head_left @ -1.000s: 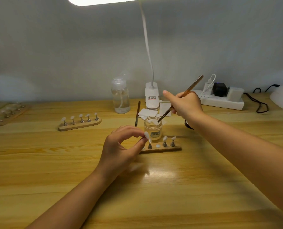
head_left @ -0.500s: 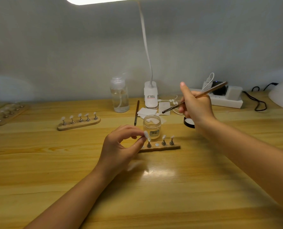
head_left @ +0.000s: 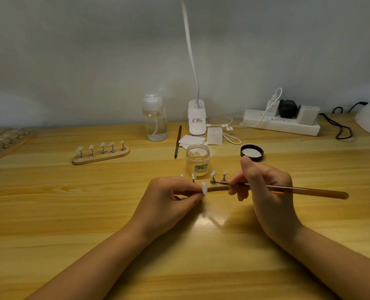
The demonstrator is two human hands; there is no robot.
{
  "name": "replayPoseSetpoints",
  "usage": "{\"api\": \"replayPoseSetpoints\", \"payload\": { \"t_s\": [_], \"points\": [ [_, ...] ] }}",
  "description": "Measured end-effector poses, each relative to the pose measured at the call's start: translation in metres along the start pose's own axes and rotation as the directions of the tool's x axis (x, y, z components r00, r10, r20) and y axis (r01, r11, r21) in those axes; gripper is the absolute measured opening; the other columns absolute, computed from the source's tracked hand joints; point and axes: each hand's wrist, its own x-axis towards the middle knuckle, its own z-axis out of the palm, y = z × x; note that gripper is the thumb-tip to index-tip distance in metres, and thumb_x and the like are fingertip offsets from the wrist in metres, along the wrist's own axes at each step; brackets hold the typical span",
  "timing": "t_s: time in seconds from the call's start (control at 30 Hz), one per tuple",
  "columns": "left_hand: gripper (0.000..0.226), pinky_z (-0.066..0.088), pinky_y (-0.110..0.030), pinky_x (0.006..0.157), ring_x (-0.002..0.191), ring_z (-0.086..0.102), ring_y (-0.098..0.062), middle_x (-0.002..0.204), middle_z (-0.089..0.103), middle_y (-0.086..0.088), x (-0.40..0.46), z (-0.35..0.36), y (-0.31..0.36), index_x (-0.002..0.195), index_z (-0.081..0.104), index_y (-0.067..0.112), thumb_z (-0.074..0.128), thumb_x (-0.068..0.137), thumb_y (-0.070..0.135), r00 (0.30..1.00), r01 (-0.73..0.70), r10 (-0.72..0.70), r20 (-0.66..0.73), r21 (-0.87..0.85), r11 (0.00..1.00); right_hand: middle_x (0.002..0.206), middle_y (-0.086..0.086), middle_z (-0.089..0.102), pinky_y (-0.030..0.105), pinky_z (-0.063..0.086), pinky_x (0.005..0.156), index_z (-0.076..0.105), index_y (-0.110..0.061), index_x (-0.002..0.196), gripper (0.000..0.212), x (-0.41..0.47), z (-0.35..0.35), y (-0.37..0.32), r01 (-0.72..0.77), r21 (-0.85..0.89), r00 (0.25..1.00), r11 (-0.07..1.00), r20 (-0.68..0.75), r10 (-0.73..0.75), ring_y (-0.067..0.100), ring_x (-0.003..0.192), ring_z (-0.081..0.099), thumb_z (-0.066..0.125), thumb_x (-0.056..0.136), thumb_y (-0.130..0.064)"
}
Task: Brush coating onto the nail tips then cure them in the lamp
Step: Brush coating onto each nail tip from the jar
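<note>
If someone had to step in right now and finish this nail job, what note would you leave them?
Left hand: pinches one nail tip on its stand, lifted off the near holder strip.
Right hand: holds the brush, bristle end pointing at that tip but not yet on it.
Open coating jar stands just behind the strip, its lid to the right. A second strip of five tips waits at left.
Done: cannot tell which tips are coated.
Left: brush this tip, put it back, then cure. The curing lamp is not clearly in view.
</note>
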Motion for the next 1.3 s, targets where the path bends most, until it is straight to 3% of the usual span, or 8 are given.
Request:
{"api": "replayPoseSetpoints", "payload": {
  "t_s": [0.17,0.53,0.73,1.03,1.3],
  "points": [
    [0.019,0.045,-0.008,0.064,0.075,0.064,0.001,0.082,0.070,0.009,0.0008,0.0009,0.0007,0.088,0.074,0.016,0.072,0.073,0.004,1.000,0.009,-0.009,-0.010,0.013,1.000,0.050,0.005,0.059,0.014,0.041,0.044,0.062,-0.012,0.061,0.033,-0.0034,0.0026,0.0026,0.018,0.003,0.999,1.000,0.040,-0.018,0.005,0.044,0.054,0.050,0.084,-0.033],
    [0.018,0.048,-0.010,0.065,0.075,0.063,0.001,0.079,0.068,0.012,0.0011,0.0037,0.0041,0.089,0.073,0.016,0.072,0.073,0.006,0.999,0.010,-0.006,-0.051,0.073,0.997,0.055,0.007,0.061,0.020,0.044,0.046,0.064,-0.011,0.065,0.037,-0.0032,0.0026,0.0060,0.094,-0.091,0.993,0.991,0.078,-0.087,0.010,0.047,0.055,0.044,0.086,-0.033],
    [0.017,0.048,-0.008,0.064,0.076,0.063,0.001,0.077,0.064,0.018,-0.0008,0.0034,0.0051,0.088,0.073,0.015,0.072,0.073,0.006,0.998,-0.004,0.010,-0.058,0.107,0.994,0.056,0.005,0.062,0.017,0.044,0.048,0.064,-0.012,0.066,0.030,-0.0029,0.0026,0.0097,0.108,-0.130,0.991,0.986,0.098,-0.096,0.006,0.049,0.057,0.047,0.087,-0.025],
    [0.019,0.049,-0.010,0.065,0.079,0.062,0.000,0.078,0.063,0.018,-0.0010,0.0030,0.0076,0.090,0.072,0.016,0.071,0.074,0.006,0.999,-0.015,0.021,-0.045,0.122,0.992,0.048,-0.003,0.057,0.009,0.039,0.049,0.062,-0.015,0.056,0.039,-0.0042,0.0042,0.0102,0.056,-0.074,0.996,0.996,0.070,-0.051,0.002,0.044,0.054,0.043,0.086,-0.031],
    [0.016,0.051,-0.012,0.066,0.077,0.062,-0.001,0.080,0.066,0.010,-0.0014,0.0034,0.0078,0.089,0.073,0.013,0.071,0.074,0.007,0.999,-0.006,0.012,-0.048,0.129,0.992,0.056,0.005,0.061,0.019,0.044,0.047,0.064,-0.013,0.065,0.035,-0.0032,0.0038,0.0098,0.078,-0.135,0.995,0.988,0.070,-0.069,0.010,0.048,0.056,0.043,0.087,-0.029]
  ]
}}
